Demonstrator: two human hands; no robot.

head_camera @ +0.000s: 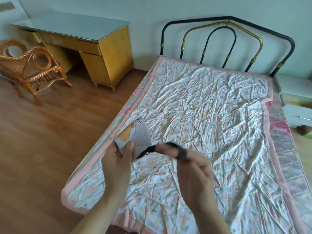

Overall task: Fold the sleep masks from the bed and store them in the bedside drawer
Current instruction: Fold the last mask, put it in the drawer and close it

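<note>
A grey sleep mask [138, 135] with an orange animal print is held above the bed's left edge, folded in half. My left hand [118, 159] grips it, thumb on its front. Its black elastic strap [170, 147] stretches to the right, and my right hand [192, 168] holds that strap around the fingertips, blurred by motion. The bed [211, 107] carries a wrinkled floral sheet with pink trim. At the far right stands the white bedside cabinet [297, 92] with a drawer [302, 115] pulled partly out.
A yellow desk [94, 48] with a glass top stands against the back wall on the left, a rattan chair [32, 68] in front of it. Wood floor [42, 141] runs along the bed's left side. A black and brass metal headboard [228, 43] rises behind the bed.
</note>
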